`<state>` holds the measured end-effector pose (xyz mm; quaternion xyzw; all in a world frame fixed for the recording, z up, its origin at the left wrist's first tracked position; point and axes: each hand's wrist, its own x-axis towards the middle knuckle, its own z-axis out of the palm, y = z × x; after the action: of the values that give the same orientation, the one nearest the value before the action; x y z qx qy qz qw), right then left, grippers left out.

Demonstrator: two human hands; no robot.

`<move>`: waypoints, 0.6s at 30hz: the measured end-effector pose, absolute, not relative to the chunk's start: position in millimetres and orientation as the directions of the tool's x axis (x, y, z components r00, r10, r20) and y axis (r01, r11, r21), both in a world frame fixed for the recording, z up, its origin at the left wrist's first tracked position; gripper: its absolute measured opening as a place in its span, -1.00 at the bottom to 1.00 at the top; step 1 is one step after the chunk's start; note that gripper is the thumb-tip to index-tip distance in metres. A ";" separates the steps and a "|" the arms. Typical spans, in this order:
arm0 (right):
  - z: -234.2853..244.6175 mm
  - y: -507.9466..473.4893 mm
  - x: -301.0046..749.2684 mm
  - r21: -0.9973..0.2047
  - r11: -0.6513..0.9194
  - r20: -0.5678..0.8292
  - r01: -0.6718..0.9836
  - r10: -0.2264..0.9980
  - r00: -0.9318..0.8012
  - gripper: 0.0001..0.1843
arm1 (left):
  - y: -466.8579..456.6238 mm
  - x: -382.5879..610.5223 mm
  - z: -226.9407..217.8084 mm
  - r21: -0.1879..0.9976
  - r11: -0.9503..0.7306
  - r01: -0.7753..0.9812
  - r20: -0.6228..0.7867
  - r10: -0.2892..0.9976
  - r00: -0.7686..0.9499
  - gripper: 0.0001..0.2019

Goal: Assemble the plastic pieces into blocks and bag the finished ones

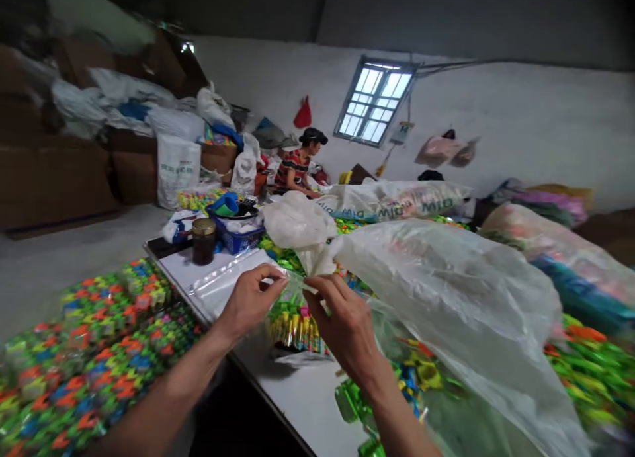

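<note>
My left hand [251,301] and my right hand [344,328] are both raised over the white table [307,397], and each pinches the top edge of a small clear plastic bag [295,321] stretched between them. The bag hangs down and holds several small yellow, green and pink toys. Right behind my hands bulges a big translucent plastic sack [446,298] full of coloured toys, its knotted neck [297,225] standing up just above my fingers.
A dark jar [204,240] and a blue basket [237,235] stand at the table's far end beside a stack of clear bags [218,282]. Packed colourful toys [84,358] cover the lower left. A person [296,166] sits by the far wall among sacks and cardboard boxes.
</note>
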<state>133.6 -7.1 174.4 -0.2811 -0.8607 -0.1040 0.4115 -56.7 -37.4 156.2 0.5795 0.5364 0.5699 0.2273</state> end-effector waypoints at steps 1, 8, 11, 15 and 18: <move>171.7 -10.1 130.3 -0.007 0.814 0.753 0.580 0.386 -0.533 -0.84 | -35.9 -55.6 157.3 0.876 -0.328 0.355 0.417 0.883 -0.213 -0.79; 175.5 -10.9 113.8 0.276 0.776 0.628 0.567 0.301 -0.718 -0.76 | -41.1 -49.3 159.3 0.857 -0.394 0.332 0.461 0.874 -0.152 -0.84; 176.5 -10.9 114.5 0.354 0.747 0.593 0.563 0.286 -0.753 -0.74 | -42.2 -47.1 156.0 0.821 -0.420 0.387 0.499 0.858 -0.126 -0.84; 164.3 -9.8 114.1 0.333 0.723 0.670 0.605 0.270 -0.691 -0.79 | -41.1 -42.1 150.1 0.728 -0.458 0.511 0.577 0.811 -0.095 -0.81; 161.2 -1.2 113.6 0.182 0.722 0.715 0.667 0.368 -0.594 -0.83 | -42.5 -38.4 148.1 0.604 -0.508 0.615 0.651 0.759 -0.012 -0.77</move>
<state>113.6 -1.2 161.2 -0.2994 -0.8647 -0.2220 0.3367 -38.4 -42.5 148.1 0.6992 0.4911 0.5148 0.0701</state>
